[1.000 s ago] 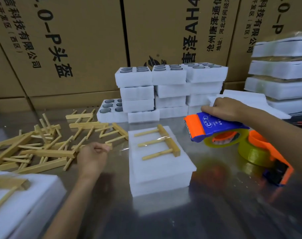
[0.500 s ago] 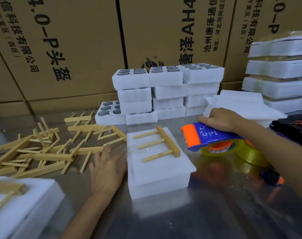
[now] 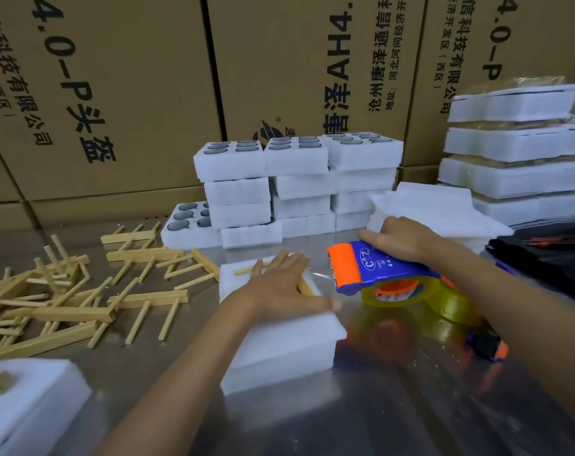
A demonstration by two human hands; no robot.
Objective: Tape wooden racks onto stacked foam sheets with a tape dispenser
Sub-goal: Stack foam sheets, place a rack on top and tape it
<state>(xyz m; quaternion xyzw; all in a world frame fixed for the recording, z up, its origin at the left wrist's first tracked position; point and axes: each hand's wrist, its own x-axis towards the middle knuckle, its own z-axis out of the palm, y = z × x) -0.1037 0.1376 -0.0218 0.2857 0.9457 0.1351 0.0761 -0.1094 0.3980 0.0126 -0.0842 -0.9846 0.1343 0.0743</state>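
A stack of white foam sheets point(image 3: 279, 350) lies on the metal table in the middle. On top lies a wooden rack point(image 3: 246, 270), mostly covered by my left hand point(image 3: 279, 284), which presses flat on it with straight fingers. My right hand point(image 3: 401, 238) grips a blue and orange tape dispenser point(image 3: 371, 269) with a yellowish tape roll, just right of the stack. A strip of clear tape point(image 3: 319, 274) runs from the dispenser's orange head to the foam top.
A loose pile of wooden racks point(image 3: 65, 297) lies at the left. Foam trays with round inserts point(image 3: 296, 179) are stacked behind, taped foam packs point(image 3: 516, 146) at the right, cardboard boxes point(image 3: 131, 93) along the back. Another foam block point(image 3: 26, 406) sits at the near left.
My left hand moved from the table beside the stack up onto the rack and foam top. The dispenser came closer to the stack's right edge.
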